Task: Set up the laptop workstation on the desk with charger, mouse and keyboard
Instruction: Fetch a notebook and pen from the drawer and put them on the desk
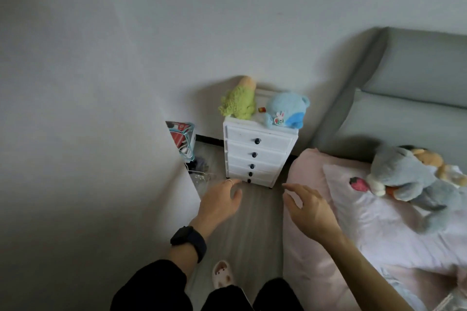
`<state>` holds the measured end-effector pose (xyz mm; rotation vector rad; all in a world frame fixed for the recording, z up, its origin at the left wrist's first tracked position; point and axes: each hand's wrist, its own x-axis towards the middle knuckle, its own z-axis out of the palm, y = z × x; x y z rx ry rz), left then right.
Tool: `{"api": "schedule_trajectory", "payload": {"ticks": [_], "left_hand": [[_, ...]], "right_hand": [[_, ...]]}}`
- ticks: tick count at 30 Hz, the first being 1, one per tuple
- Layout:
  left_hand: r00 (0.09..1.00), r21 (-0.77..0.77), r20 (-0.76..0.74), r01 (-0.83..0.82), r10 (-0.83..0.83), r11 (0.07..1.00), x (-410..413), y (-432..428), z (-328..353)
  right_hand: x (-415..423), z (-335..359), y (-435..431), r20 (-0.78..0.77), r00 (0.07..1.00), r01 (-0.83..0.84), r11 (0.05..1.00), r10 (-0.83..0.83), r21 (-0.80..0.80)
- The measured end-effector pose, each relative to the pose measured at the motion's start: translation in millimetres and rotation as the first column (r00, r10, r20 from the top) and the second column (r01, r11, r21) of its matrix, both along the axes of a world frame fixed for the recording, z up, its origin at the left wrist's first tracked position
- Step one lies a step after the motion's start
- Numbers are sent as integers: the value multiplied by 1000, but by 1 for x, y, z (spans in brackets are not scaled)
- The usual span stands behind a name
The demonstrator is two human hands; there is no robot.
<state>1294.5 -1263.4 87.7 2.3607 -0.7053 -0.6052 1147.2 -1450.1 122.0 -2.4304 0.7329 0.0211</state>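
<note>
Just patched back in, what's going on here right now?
The person is standing in a bedroom, facing a small white drawer unit that sits between a wall and the bed. The left hand and right hand are held out in front with relaxed fingers and hold nothing. A green plush and a blue plush sit on top of the unit. No laptop, charger, mouse or keyboard is in view.

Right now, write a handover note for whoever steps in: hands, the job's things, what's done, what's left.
Left hand: open, empty, held out near the bottom drawers of the white chest.
Right hand: open, empty, over the edge of the bed.
Laptop, charger, mouse, keyboard, desk: none in view.
Done: nothing visible.
Left: find the gear, possibly in the chest, and set it all up on the desk.
</note>
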Motion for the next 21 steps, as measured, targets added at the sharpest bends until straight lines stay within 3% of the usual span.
{"api": "schedule_trajectory", "payload": {"ticks": [5, 11, 16, 21], "left_hand": [[989, 51, -134, -53, 59, 997, 53, -41, -19], [910, 36, -333, -247, 245, 968, 105, -94, -48], [732, 66, -551, -441, 401, 895, 134, -150, -76], [493, 152, -684, -625, 538, 766, 168, -192, -115]], "right_hand": [[57, -27, -40, -58, 998, -13, 1000, 14, 25], [125, -65, -100, -186, 979, -73, 996, 80, 44], [177, -97, -161, -282, 947, -148, 988, 155, 46], [227, -140, -211, -358, 893, -287, 958, 271, 10]]}}
